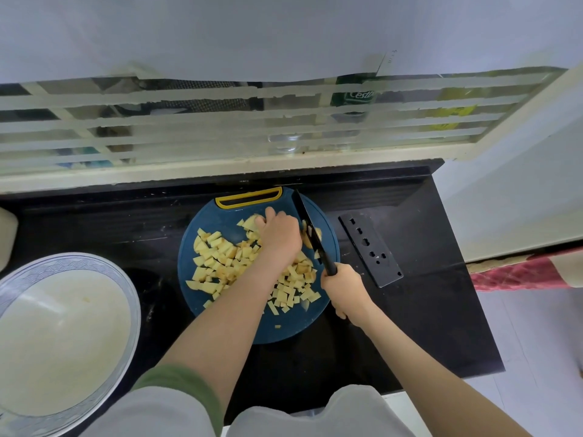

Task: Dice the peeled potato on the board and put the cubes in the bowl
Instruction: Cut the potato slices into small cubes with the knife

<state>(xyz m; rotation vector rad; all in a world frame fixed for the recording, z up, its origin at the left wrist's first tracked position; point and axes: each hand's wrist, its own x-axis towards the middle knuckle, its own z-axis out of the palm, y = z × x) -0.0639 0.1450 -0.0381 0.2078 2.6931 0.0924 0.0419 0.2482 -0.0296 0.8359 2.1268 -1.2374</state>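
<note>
— Your left hand [277,234] lay curled over a potato chunk [251,223], fingertips pressing it down on the far part of the blue board [214,216]. What was the other one doing?
— Your right hand [342,290] was wrapped round the black handle of the knife [312,231]. Its blade ran away from that hand and slanted down just right of your left knuckles.
— And the cut pieces?
— Potato cubes [217,263] lay strewn over the board, mostly left of and beneath your left forearm, some between your two hands.
— Where did the bowl sit?
— Your bowl [79,263], white with a blue-patterned rim, stood on the black counter [410,326], well apart to the left of your left hand and nearer you than the board. A black knife sheath [370,249] with holes lay just right of your right hand.
</note>
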